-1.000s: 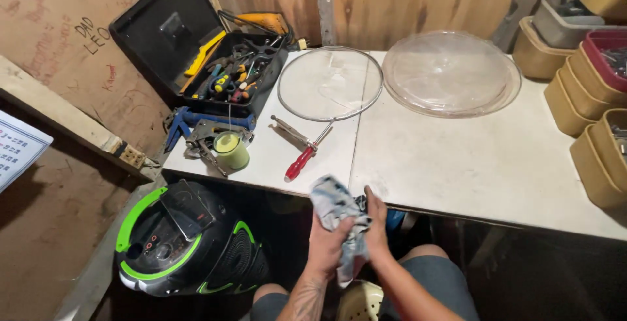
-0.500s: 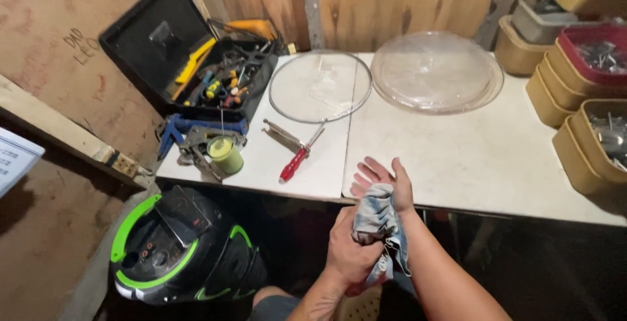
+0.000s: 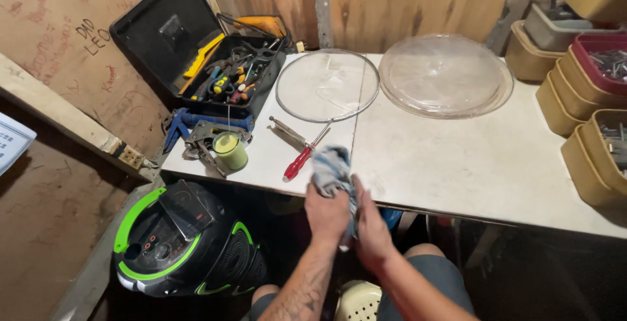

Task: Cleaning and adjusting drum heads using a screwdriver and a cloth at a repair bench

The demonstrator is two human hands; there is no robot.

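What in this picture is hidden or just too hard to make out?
- Head view: the palms of the left hand and right hand are hidden by the rag bunched between them.
- The small parts in the tan bins are cut off by the right edge and too small to identify.
- The tools in the open black case are too tangled and small to tell apart.
- The person's legs are hidden under the white table.

Both hands, left hand (image 3: 328, 213) and right hand (image 3: 370, 226), clutch a rag (image 3: 332, 169) beside a red-handled screwdriver (image 3: 302, 158)
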